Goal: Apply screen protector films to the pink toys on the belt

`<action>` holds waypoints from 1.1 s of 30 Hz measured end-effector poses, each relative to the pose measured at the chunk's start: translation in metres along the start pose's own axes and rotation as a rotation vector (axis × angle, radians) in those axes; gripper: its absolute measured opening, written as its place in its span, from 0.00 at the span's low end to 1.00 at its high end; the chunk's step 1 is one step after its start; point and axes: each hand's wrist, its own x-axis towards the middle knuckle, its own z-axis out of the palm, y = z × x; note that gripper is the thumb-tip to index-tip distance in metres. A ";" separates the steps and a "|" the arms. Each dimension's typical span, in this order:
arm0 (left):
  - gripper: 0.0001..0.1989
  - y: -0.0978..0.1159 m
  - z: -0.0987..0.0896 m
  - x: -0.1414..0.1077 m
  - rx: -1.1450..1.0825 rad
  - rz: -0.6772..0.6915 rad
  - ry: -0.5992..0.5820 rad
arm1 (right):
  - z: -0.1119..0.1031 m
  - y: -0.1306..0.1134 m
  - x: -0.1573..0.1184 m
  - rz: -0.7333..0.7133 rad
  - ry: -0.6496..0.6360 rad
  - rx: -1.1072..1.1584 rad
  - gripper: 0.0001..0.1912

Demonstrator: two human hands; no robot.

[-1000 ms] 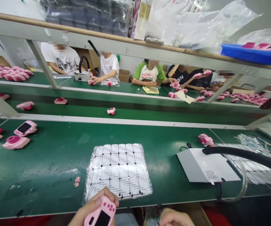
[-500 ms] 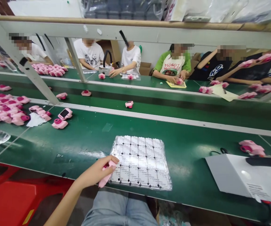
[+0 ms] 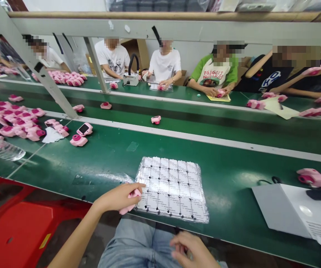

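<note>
My left hand (image 3: 124, 197) is closed on a pink toy camera (image 3: 131, 204) at the table's front edge. It rests against the left side of a sheet of white rectangular labels (image 3: 174, 188) in clear plastic, which lies flat on the green table. My right hand (image 3: 191, 247) is low over my lap, below the table edge; its fingers are curled and blurred, and whether they hold anything cannot be made out.
Pink cameras (image 3: 12, 119) are heaped at the left near a clear bottle (image 3: 9, 150). A white device (image 3: 288, 212) stands at the right. A metal frame (image 3: 177, 33) crosses ahead; several people sit beyond the belt. A red stool (image 3: 18, 234) is lower left.
My right hand has come into view at the bottom. My left hand still holds the pink camera by the sheet. The view has shifted slightly, and a person across has a hand on a pink camera.
</note>
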 end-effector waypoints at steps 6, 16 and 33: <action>0.18 0.007 0.003 0.000 0.071 -0.007 0.005 | -0.022 -0.055 0.089 -0.166 0.075 -0.377 0.32; 0.25 0.013 0.008 -0.003 0.139 0.007 0.042 | -0.019 -0.058 0.116 -0.275 0.103 -0.615 0.11; 0.15 0.004 0.008 -0.011 0.022 0.100 -0.012 | -0.050 -0.080 0.042 -0.107 0.074 0.312 0.08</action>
